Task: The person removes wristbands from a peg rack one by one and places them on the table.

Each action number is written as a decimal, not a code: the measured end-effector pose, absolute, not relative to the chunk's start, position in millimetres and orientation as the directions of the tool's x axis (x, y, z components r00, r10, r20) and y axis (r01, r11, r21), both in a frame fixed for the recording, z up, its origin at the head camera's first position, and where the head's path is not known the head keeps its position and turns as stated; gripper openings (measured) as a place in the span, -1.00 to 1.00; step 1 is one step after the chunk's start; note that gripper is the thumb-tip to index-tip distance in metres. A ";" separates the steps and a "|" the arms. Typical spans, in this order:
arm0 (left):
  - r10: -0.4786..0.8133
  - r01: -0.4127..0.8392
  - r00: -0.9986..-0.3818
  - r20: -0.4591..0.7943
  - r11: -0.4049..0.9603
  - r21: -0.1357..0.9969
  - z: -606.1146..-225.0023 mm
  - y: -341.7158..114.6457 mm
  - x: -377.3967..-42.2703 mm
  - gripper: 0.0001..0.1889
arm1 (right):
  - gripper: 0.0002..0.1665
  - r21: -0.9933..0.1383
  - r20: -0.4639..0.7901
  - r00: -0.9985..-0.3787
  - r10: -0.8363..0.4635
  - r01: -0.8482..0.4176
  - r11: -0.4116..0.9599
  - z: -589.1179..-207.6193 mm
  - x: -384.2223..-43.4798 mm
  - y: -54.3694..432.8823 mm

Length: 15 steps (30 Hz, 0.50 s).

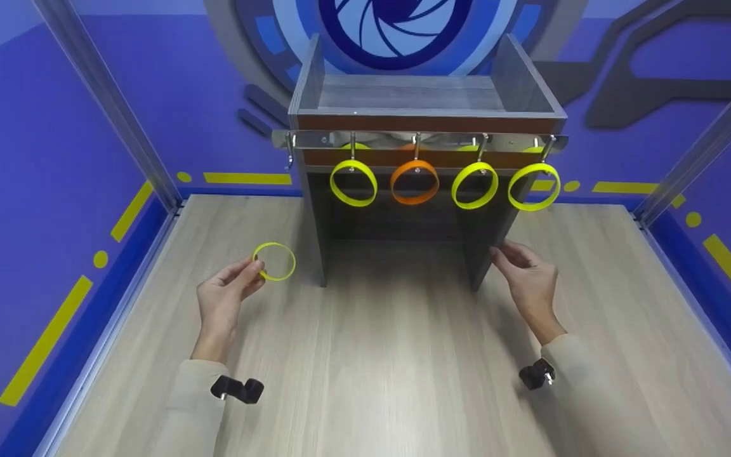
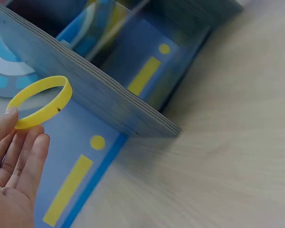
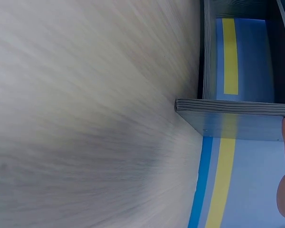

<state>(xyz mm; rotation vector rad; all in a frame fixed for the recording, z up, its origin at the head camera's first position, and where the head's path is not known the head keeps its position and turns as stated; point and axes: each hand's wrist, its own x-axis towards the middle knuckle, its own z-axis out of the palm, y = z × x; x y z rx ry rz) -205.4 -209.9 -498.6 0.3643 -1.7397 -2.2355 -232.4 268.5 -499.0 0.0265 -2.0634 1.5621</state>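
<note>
a: what could go wrong here?

b: i'd worry about the yellow wristband (image 2: pixel 42 115) first. the left hand (image 1: pixel 223 298) pinches it by one edge only, between thumb and fingertips, with the rest of the loop jutting out beyond them. a loose pinch could let it twist or drop to the tabletop (image 1: pixel 391 355) beneath those fingers.

a: anything it might bump?

b: the left side panel (image 1: pixel 316 235) stands just to the right of the left fingers. swing the loop carelessly that way and it could knock the panel.

a: and the right hand (image 1: pixel 530 279)?

b: its thumb side meets the front edge of the right side panel (image 1: pixel 476 247). i can't tell whether those fingers pinch the board or merely rest there. a hard push could nudge the unit, and the orange wristband (image 1: pixel 415 200), hanging above and left of them from the hook rail (image 1: pixel 511 141), might sway.

a: how does the held one look?

b: a thin, round, bright yellow strip, smooth, with a small dark mark on its outer face. it keeps its circle and sits tilted at the left fingertips.
</note>
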 end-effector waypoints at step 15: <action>-0.350 -0.054 -0.930 -0.112 -0.172 0.984 -526.5 -196.2 -210.4 -0.69 | -0.79 -0.872 0.449 -0.834 0.322 -0.329 0.363 -494.5 -229.4 263.0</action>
